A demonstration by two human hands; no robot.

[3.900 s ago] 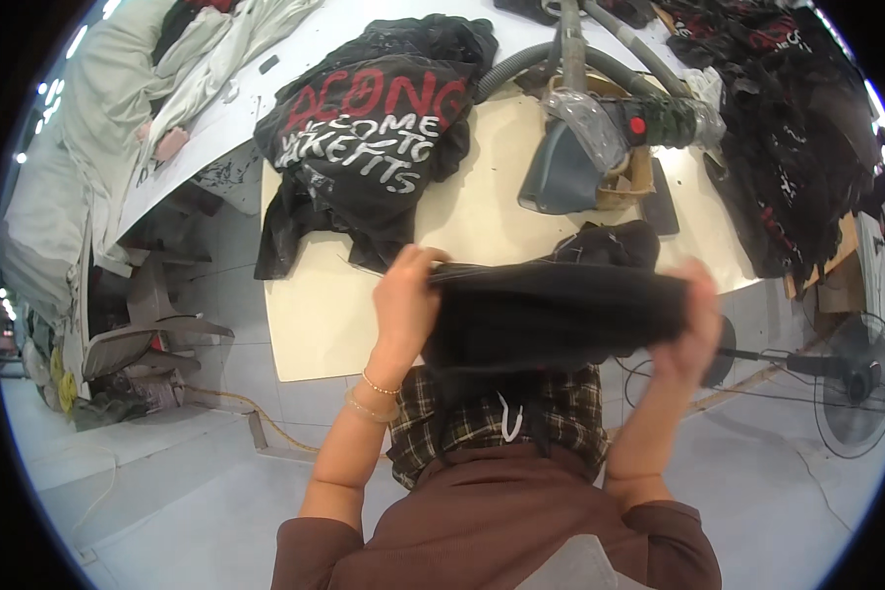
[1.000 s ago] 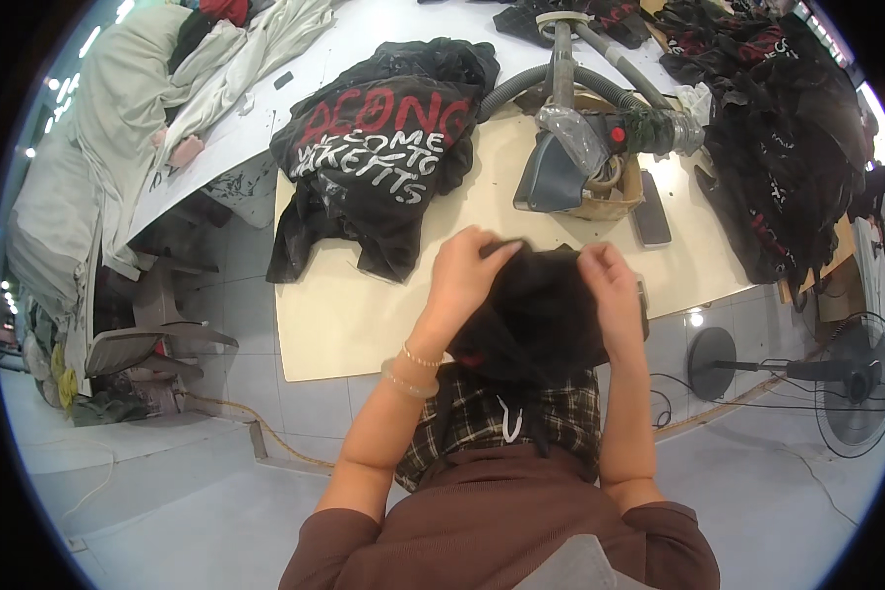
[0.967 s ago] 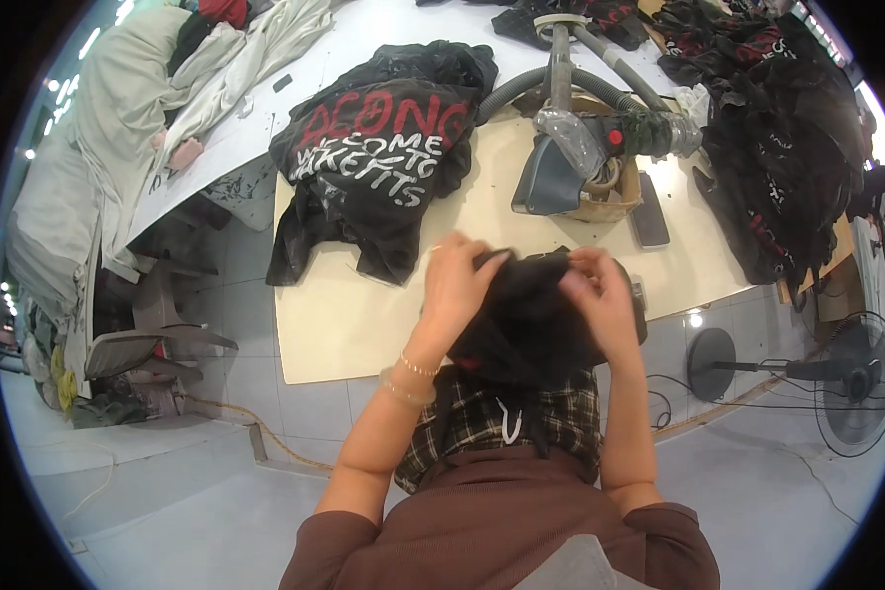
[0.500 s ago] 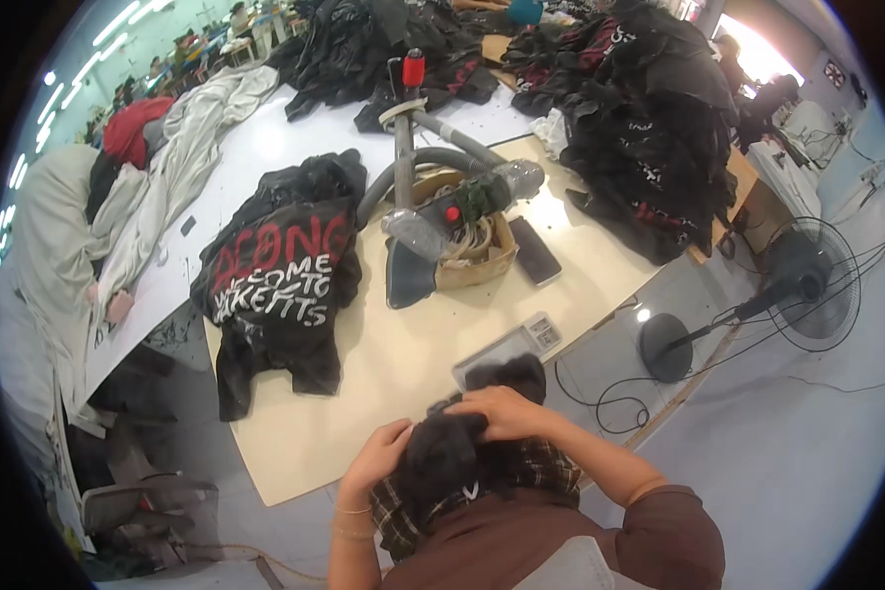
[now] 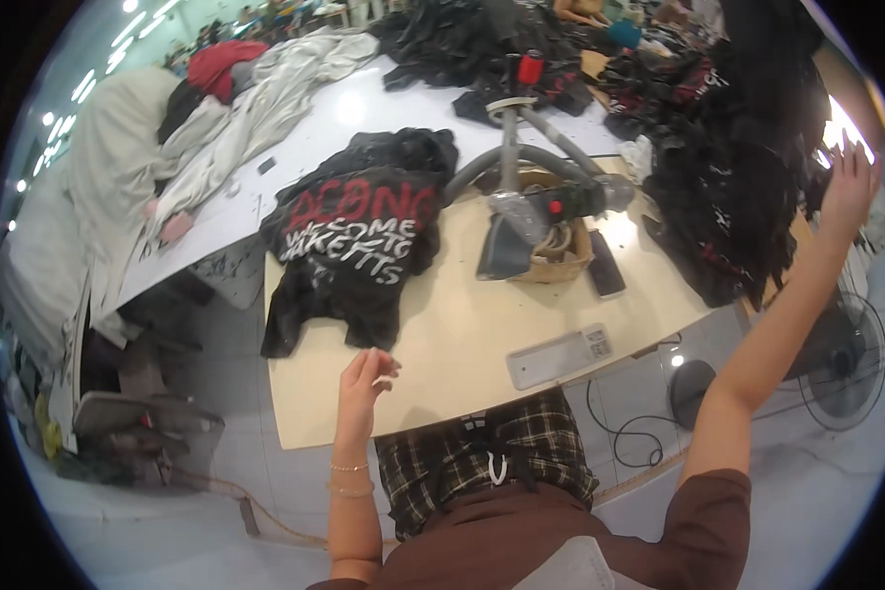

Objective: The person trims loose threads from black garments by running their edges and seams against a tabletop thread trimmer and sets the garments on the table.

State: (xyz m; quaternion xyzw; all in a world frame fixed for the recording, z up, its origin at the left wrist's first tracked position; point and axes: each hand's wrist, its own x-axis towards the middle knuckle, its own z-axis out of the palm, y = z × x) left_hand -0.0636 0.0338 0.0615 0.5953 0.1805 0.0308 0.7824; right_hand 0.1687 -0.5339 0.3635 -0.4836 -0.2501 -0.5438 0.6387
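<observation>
My left hand (image 5: 364,383) hovers over the near left of the cream tabletop (image 5: 442,364). Its fingers are loosely bent, nothing shows in them, and it is just below a black printed garment (image 5: 359,231) spread on the table. That garment carries red and white lettering. My right arm reaches far out to the right, with the right hand (image 5: 851,177) raised and its fingers spread. Beside that hand rises a dark heap of black garments (image 5: 728,187), and dark cloth (image 5: 777,49) stands up at its top.
An open carton (image 5: 560,264) sits under a grey pipe stand (image 5: 508,157). Near it lie a dark phone (image 5: 607,270) and a pale flat tray-like item (image 5: 556,359). Pale fabric (image 5: 256,108) covers the left table. A standing fan (image 5: 841,364) is at the right.
The black cloth that both hands held at my lap is gone from there. My right hand has swung up to the far right, and my left has moved slightly up and left.
</observation>
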